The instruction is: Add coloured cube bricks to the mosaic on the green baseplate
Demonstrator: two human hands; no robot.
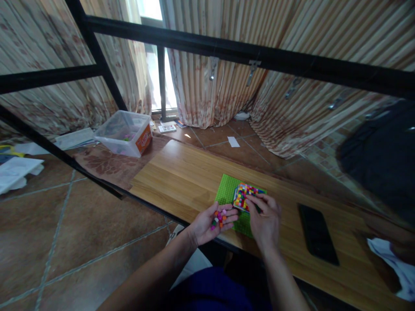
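Note:
On the wooden tabletop lies a green studded baseplate [225, 186]. A block of small multicoloured toy bricks [242, 193] is built up on it, with red, yellow, orange, white and blue studs. My left hand [212, 222] is palm up at the baseplate's near left edge, lightly cupped with fingers stretched. It holds several loose small toy bricks [219, 219] in pink, orange, white and green. My right hand [265, 218] reaches over the built block, thumb and fingers pinched at its surface. Whatever is between those fingertips is hidden.
A black phone [318, 233] lies on the wooden table [181, 172] to the right. Beyond the table's left end, a clear plastic bin [125, 131] stands on a mat. A black metal frame [207, 39] crosses above. Another person's arm [385, 231] rests at the right.

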